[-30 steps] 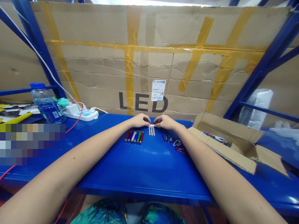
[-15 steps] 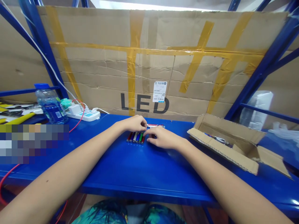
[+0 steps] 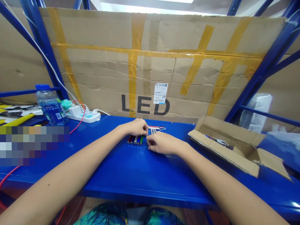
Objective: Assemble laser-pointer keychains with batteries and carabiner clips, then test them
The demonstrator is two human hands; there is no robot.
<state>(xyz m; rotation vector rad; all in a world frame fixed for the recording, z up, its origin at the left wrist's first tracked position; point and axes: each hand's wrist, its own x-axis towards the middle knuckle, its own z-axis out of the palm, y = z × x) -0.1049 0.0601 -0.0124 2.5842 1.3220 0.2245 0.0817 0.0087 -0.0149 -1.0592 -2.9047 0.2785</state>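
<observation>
My left hand (image 3: 138, 127) has its fingertips pinched together at the far right end of a row of slim, shiny tubes (image 3: 135, 140) in red, blue, silver and green. My right hand (image 3: 161, 143) is curled with fingers and thumb together, just right of the row and close to the left fingertips. What either hand grips is hidden by the fingers. Beyond the right hand lie several small round silver pieces (image 3: 153, 131). Behind these rests a red and silver stick with a wire clip (image 3: 157, 127).
An open cardboard box (image 3: 225, 153) with metal items inside sits at right. Left on the blue table (image 3: 131, 175) stand a bottle (image 3: 50, 106) and a white power strip (image 3: 87, 117) with cables. A big taped cardboard sheet (image 3: 105, 78) forms the back.
The red tube at the row's right end no longer shows there. My right hand has drawn slightly nearer to me and curled more, uncovering the small silver pieces.
</observation>
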